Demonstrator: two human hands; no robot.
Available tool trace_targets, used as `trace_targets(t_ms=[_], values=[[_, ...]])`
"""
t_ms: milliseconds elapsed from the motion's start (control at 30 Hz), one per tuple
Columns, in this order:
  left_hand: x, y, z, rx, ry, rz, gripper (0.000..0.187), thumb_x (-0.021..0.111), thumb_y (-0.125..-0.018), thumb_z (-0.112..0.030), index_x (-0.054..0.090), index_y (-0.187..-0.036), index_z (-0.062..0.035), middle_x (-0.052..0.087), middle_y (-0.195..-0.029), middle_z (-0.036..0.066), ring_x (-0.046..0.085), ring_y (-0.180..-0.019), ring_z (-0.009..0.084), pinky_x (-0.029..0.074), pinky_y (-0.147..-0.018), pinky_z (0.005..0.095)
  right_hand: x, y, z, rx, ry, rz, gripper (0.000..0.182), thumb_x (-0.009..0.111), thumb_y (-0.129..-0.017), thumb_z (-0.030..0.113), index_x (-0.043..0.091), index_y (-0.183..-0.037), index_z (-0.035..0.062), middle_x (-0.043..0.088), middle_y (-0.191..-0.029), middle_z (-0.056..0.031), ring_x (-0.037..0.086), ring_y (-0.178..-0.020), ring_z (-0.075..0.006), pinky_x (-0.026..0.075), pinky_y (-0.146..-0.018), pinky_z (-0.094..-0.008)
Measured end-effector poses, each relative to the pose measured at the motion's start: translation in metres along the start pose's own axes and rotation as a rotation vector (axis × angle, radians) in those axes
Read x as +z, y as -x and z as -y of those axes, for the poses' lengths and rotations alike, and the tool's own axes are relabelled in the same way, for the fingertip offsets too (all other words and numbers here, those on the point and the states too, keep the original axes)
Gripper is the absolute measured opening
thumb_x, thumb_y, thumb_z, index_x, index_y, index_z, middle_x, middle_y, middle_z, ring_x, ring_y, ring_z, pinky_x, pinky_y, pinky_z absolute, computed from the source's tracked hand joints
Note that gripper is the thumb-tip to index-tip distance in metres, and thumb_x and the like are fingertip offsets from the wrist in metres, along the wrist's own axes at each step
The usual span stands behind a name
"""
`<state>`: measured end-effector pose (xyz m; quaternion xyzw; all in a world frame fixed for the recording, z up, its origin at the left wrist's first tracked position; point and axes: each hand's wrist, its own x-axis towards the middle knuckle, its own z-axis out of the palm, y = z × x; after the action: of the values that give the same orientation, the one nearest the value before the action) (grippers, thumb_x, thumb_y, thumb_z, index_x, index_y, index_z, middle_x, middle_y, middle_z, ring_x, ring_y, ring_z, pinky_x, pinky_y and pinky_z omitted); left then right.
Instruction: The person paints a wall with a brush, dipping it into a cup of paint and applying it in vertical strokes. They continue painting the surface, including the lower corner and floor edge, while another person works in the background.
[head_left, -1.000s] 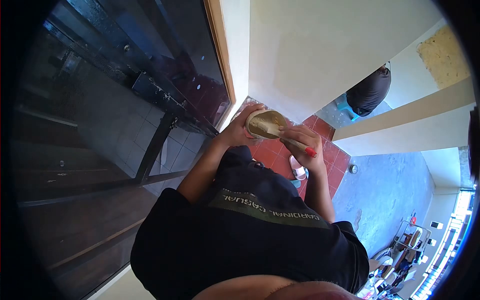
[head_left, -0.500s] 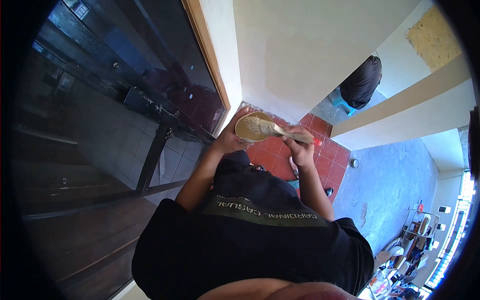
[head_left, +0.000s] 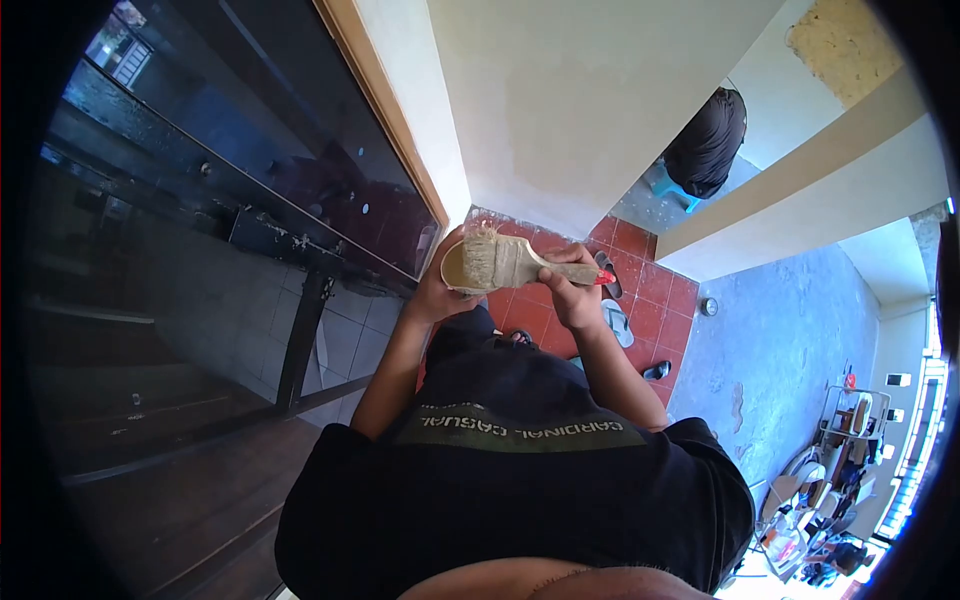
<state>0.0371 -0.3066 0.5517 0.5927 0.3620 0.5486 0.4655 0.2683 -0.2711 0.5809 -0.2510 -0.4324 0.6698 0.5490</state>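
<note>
Head view, near to far: black T-shirt (head_left: 520, 480) with pale lettering filling the near edge. Beyond it, left hand (head_left: 437, 290) cupped around a round tan container (head_left: 458, 272), gripping it from the left side. Right hand (head_left: 572, 290) closed on the wooden handle of a paintbrush (head_left: 520, 262) — bristles resting across the container's mouth. Farther down, red floor tiles (head_left: 650, 290) and sandals (head_left: 615, 322). Dark glass pane (head_left: 250, 150) at left — cream wall (head_left: 580, 100) far.
</note>
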Motion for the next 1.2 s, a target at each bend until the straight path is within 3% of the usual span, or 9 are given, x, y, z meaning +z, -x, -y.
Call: trace_targets(t_ms=[133, 200, 267, 400, 600, 800, 833, 933, 1200], values=[[-0.004, 0.004, 0.005, 0.041, -0.016, 0.018, 0.101, 0.082, -0.065, -0.012, 0.021, -0.145, -0.0033, 0.041, -0.14, 0.013, 0.041, -0.13, 0.0232, 0.034, -0.107, 0.0388, -0.001, -0.001, -0.006, 0.003, 0.172, -0.028, 0.017, 0.07, -0.08, 0.003, 0.055, -0.089, 0.0011, 0.063, -0.092, -0.0097, 0.06, -0.087, -0.016, 0.05, -0.077, -0.0299], [-0.012, 0.014, 0.025, -0.036, -0.023, 0.005, 0.101, 0.083, -0.064, -0.013, 0.022, -0.145, -0.0051, 0.04, -0.14, 0.013, 0.041, -0.13, 0.0244, 0.035, -0.107, 0.0398, 0.008, 0.003, -0.006, 0.064, -0.024, -0.099, 0.017, 0.069, -0.079, 0.003, 0.055, -0.089, 0.0011, 0.063, -0.09, -0.0076, 0.059, -0.083, -0.013, 0.05, -0.072, -0.0278], [-0.013, 0.017, 0.04, 0.008, 0.102, 0.01, 0.106, 0.086, -0.063, -0.017, 0.021, -0.147, -0.0073, 0.038, -0.143, 0.014, 0.037, -0.132, 0.0242, 0.033, -0.107, 0.0405, -0.004, 0.004, -0.008, 0.013, 0.262, 0.024, 0.018, 0.062, -0.085, 0.006, 0.052, -0.098, -0.0002, 0.063, -0.092, -0.0106, 0.061, -0.086, -0.0181, 0.053, -0.078, -0.0363], [-0.014, 0.014, 0.044, 0.113, -0.001, 0.036, 0.102, 0.085, -0.066, -0.018, 0.022, -0.146, -0.0085, 0.036, -0.145, 0.014, 0.035, -0.134, 0.0269, 0.033, -0.108, 0.0429, -0.001, 0.004, -0.013, 0.084, -0.146, -0.044, 0.019, 0.067, -0.083, 0.005, 0.055, -0.098, 0.0013, 0.062, -0.093, -0.0087, 0.06, -0.088, -0.0187, 0.051, -0.085, -0.0369], [-0.006, -0.001, 0.015, 0.161, -0.032, 0.075, 0.096, 0.083, -0.068, -0.01, 0.025, -0.145, -0.0126, 0.028, -0.149, 0.015, 0.034, -0.135, 0.0287, 0.033, -0.108, 0.0435, -0.009, 0.003, -0.019, 0.032, -0.139, -0.004, 0.018, 0.064, -0.087, 0.005, 0.057, -0.102, -0.0018, 0.064, -0.099, -0.0131, 0.063, -0.092, -0.0213, 0.052, -0.084, -0.0352], [-0.008, -0.004, 0.034, 0.078, 0.032, 0.114, 0.1, 0.083, -0.066, -0.007, 0.023, -0.146, -0.0125, 0.035, -0.145, 0.014, 0.037, -0.133, 0.0261, 0.036, -0.106, 0.0428, -0.015, 0.003, -0.025, 0.048, -0.082, -0.003, 0.017, 0.065, -0.087, 0.006, 0.058, -0.1, -0.0034, 0.065, -0.096, -0.0123, 0.063, -0.093, -0.0193, 0.052, -0.085, -0.0326], [-0.004, -0.004, 0.025, 0.065, 0.054, 0.119, 0.101, 0.083, -0.066, -0.006, 0.021, -0.146, -0.0123, 0.037, -0.144, 0.014, 0.038, -0.133, 0.0258, 0.036, -0.106, 0.0424, -0.018, 0.003, -0.026, 0.046, 0.069, -0.001, 0.017, 0.066, -0.085, 0.006, 0.059, -0.099, 0.0003, 0.063, -0.1, -0.014, 0.063, -0.092, -0.0256, 0.052, -0.085, -0.0413], [-0.002, -0.004, 0.02, 0.088, 0.055, 0.121, 0.103, 0.082, -0.066, -0.003, 0.019, -0.147, -0.0119, 0.037, -0.144, 0.013, 0.039, -0.132, 0.0244, 0.037, -0.105, 0.0412, -0.029, 0.005, -0.038, 0.028, -0.191, -0.032, 0.017, 0.065, -0.086, 0.005, 0.058, -0.1, -0.0002, 0.063, -0.099, -0.0138, 0.063, -0.093, -0.0248, 0.052, -0.085, -0.0408], [-0.006, -0.013, 0.024, -0.003, 0.039, 0.151, 0.102, 0.081, -0.065, -0.001, 0.02, -0.146, -0.007, 0.038, -0.143, 0.011, 0.04, -0.13, 0.0222, 0.036, -0.106, 0.0391, -0.029, 0.001, -0.041, -0.007, -0.185, -0.018, 0.017, 0.064, -0.086, 0.005, 0.058, -0.1, -0.0012, 0.064, -0.099, -0.0149, 0.063, -0.094, -0.026, 0.052, -0.086, -0.0413]])
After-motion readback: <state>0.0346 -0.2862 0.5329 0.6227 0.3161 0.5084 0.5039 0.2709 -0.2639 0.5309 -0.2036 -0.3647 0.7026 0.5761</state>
